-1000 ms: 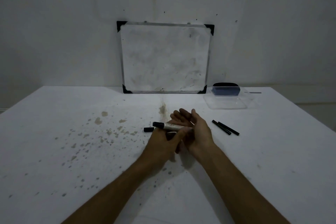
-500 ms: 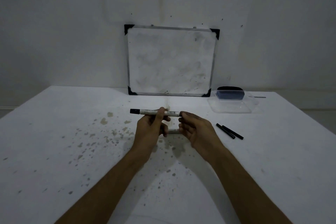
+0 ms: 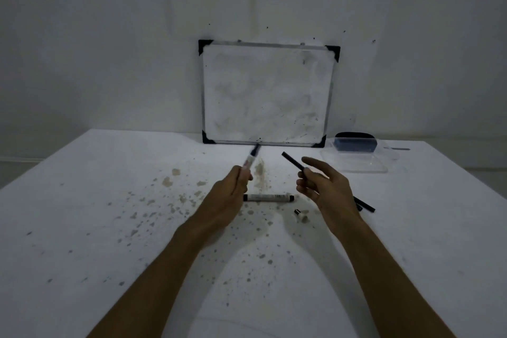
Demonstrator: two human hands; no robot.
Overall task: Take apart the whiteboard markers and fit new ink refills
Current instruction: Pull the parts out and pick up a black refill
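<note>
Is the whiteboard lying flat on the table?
No, the whiteboard stands upright on the table, leaning against the wall.

The worktop looks matt white, speckled with brownish stains. The whiteboard has a smudged, smooth face in a metal frame with black plastic corners. The tray is clear glossy plastic.

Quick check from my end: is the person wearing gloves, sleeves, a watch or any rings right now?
No. Both the left hand and right hand are bare, with no gloves. The forearms are uncovered as far as the frame shows; no sleeves, watch, bands or rings are visible on the fingers.
</note>
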